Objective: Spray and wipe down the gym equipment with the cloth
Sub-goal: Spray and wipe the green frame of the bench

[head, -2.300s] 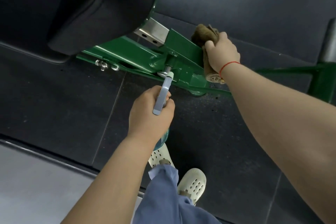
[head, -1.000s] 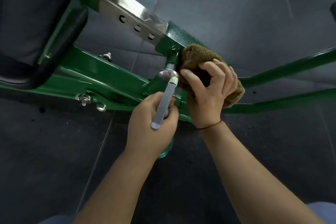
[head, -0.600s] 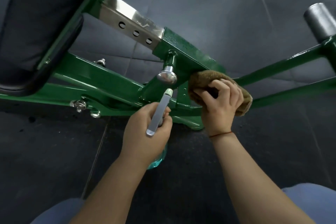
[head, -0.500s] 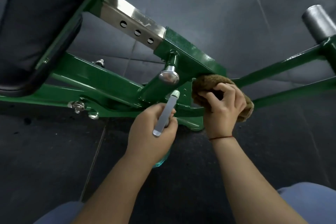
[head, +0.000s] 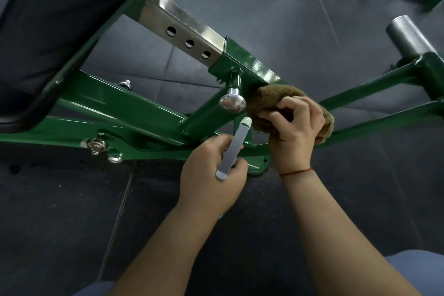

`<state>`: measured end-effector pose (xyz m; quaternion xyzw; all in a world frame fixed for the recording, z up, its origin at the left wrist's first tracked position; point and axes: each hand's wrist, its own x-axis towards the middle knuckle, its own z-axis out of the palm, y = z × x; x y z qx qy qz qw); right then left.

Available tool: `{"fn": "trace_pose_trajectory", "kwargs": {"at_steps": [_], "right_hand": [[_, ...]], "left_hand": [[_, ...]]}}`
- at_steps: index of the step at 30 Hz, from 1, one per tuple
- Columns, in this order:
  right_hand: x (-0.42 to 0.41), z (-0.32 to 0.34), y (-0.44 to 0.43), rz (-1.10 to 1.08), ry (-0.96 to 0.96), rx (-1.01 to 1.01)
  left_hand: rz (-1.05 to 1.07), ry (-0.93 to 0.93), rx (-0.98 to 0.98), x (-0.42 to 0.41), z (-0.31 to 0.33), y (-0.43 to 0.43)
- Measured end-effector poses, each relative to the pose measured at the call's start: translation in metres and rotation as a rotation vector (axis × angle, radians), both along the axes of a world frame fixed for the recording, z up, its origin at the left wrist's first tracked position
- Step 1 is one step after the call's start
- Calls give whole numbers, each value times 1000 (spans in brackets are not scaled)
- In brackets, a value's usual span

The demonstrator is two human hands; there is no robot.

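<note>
Dark floor tiles lie beneath the green frame, where our right hand clutches the brown cloth against it while our left hand grips the spray bottle.

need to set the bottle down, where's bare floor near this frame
Bare floor: left of the left hand, below the green frame, and right of the right hand, under the lower bar. Crowded around the knob: cloth and spray bottle.
</note>
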<state>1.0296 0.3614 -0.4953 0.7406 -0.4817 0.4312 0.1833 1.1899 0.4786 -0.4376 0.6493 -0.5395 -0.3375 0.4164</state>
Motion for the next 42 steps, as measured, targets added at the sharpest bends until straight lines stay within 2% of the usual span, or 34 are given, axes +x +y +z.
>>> {"fn": "trace_pose_trajectory", "kwargs": {"at_steps": [3,8,10,12,15,21,24,29,32,37,42], "right_hand": [[-17,4,8,-4,-124,127],[-12,60,2,224,-402,290],[6,86,-11,299,-394,337],[30,100,-21,334,-285,443],[50,97,-25,253,-220,563],[13,73,-28,65,-454,633],[-12,59,-31,-47,-505,678],[-24,56,-29,-67,-487,742],[-29,59,-21,-109,-639,840],[-50,45,12,-187,-840,975],[-46,22,42,-233,-854,1138]], "left_hand": [[0,45,-17,0,3,-1],[-5,45,30,-1,-1,-7],[-19,32,27,-2,-1,-9],[-20,22,23,-3,-2,-12],[-26,66,40,-5,-6,-14],[-16,16,62,-7,-6,-16],[-23,-29,74,-7,-9,-15],[-42,-61,207,-7,-17,-15],[-89,-143,335,-6,-25,-16],[-98,-261,436,-8,-33,-16],[-67,-355,463,-9,-35,-17]]}}
